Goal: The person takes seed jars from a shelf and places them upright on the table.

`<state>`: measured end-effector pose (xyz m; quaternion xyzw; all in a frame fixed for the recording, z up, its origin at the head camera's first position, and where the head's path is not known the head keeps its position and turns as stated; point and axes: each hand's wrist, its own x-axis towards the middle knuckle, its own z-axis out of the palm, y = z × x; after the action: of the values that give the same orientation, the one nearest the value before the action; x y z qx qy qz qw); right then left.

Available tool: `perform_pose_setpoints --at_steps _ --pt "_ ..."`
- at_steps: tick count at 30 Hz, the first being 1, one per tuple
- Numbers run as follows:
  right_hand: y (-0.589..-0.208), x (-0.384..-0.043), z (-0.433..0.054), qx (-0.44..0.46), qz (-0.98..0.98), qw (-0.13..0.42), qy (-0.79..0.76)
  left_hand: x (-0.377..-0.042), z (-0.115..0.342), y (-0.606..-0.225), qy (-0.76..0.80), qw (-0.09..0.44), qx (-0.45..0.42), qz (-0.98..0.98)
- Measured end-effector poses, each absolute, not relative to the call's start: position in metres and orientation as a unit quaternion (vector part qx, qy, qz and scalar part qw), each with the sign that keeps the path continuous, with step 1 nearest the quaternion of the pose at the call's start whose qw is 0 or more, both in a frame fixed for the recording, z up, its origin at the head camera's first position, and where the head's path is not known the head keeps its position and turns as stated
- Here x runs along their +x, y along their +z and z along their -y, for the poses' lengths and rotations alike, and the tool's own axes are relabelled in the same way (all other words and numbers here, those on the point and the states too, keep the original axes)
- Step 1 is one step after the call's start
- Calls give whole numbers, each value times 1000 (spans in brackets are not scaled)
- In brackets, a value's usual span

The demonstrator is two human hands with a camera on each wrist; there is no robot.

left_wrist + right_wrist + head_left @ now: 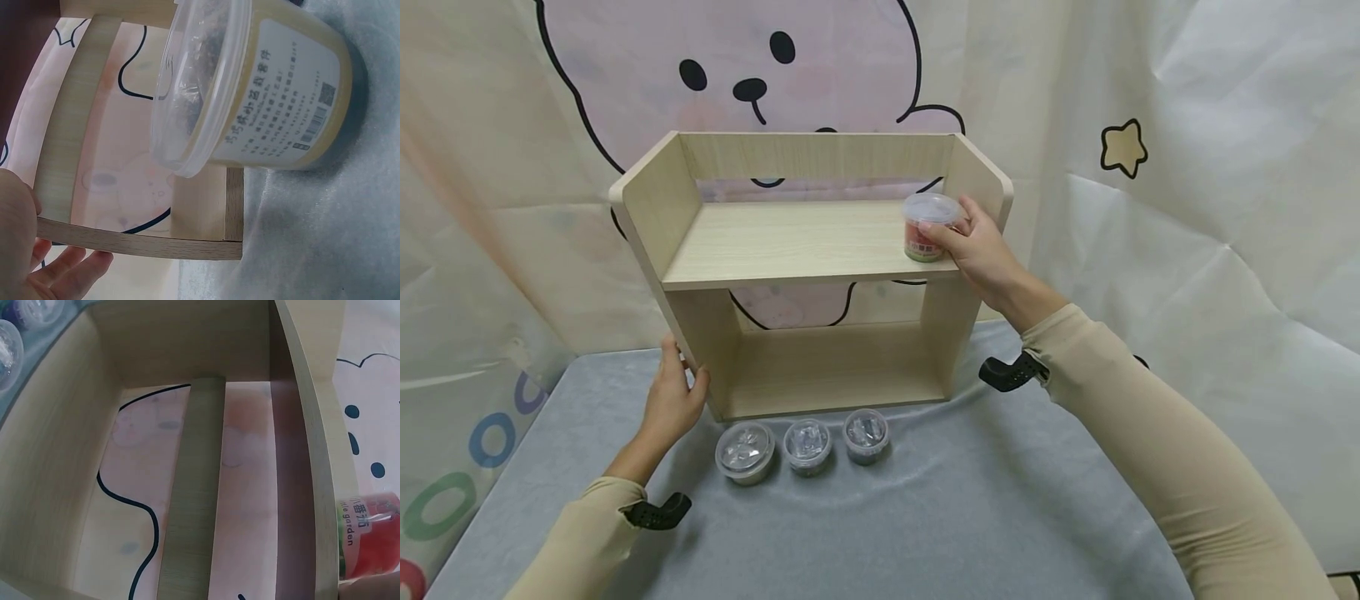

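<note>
A two-tier pale wooden shelf stands at the back of the table. My right hand holds a clear-lidded plastic cup with a red label at the right end of the upper tier. In the right wrist view the cup shows red and green print beside the upper board. At the lower left, my left hand grips the side panel's edge; the left wrist view shows its thumb inside and its fingers outside.
In front of the shelf, three lidded tubs stand in a row: a larger left one, a middle one and a right one. A blue-grey cloth covers the table. A printed curtain hangs behind.
</note>
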<state>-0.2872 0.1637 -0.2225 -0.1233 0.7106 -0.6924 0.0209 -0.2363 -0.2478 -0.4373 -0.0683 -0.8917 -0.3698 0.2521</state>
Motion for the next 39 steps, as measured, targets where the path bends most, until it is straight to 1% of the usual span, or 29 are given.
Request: perform_pose_setpoints --at_steps 9,30,39 --pt "-222 -291 -159 -131 -712 14 -690 -235 250 -436 -372 248 -67 892" --pt "-225 -291 -160 -124 -717 23 -685 -235 251 -440 -374 251 -80 889" --pt "-224 -290 -159 -130 -733 8 -667 -237 250 -438 -375 253 -78 889"
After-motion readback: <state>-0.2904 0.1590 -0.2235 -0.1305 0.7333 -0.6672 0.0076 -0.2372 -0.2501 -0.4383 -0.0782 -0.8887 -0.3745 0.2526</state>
